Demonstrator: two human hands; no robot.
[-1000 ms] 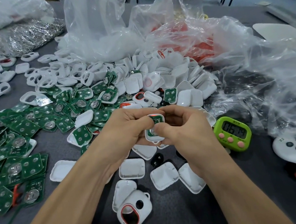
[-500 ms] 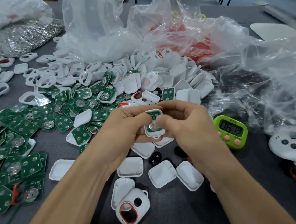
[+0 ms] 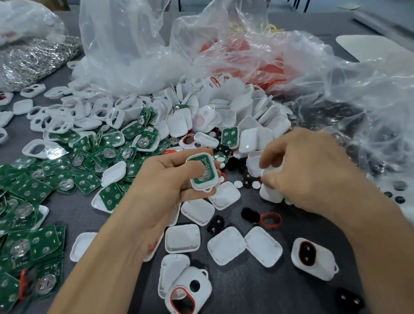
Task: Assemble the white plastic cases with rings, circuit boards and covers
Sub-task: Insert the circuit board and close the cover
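The fingers of my left hand are closed round the white case, held above the bench at centre with its green circuit board facing up. The fingers of my right hand pinch a white cover just right of it. I judge the board may sit unseated, so pressing a cover on could trap it crooked. The pinch might also lift two nested covers. No writing is legible; the red mark on a far case is too small to read.
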